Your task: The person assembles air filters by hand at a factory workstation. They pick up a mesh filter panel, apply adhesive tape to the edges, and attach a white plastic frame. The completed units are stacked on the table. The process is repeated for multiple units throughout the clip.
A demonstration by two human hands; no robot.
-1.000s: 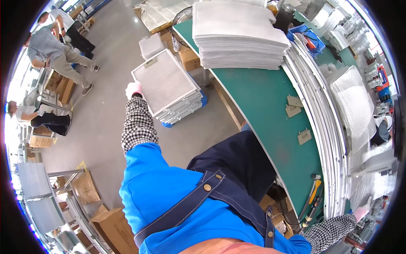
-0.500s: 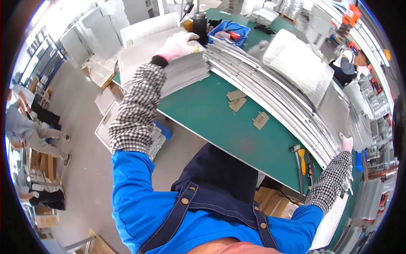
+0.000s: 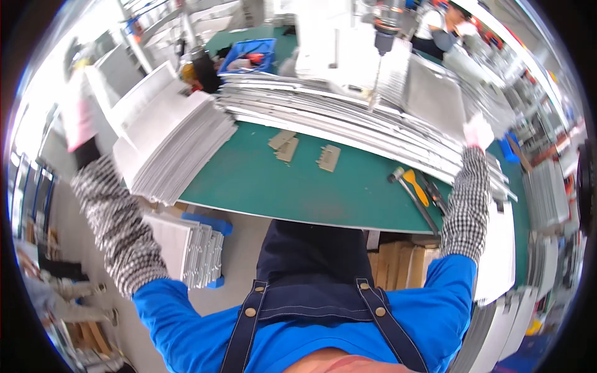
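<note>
My left hand, in a pale glove, is raised at the far left, smeared by motion. It is beside a raised white panel; whether it grips that panel cannot be seen. To its right, a tall stack of thin grey-white sheets stands on the left end of the green table. My right hand, also gloved, is at the right end of a long pile of metal strips; its fingers are too blurred to make out. A grey sheet lies behind the pile, near that hand.
A hammer, a yellow scraper and small beige plates lie on the table. Behind are a blue basket and a hanging power screwdriver. More panels stand below, left. Another person is at the far right.
My left hand has left the top of the sheet stack and swung out to the left. My view has turned left. My right hand stays by the strips' right end.
</note>
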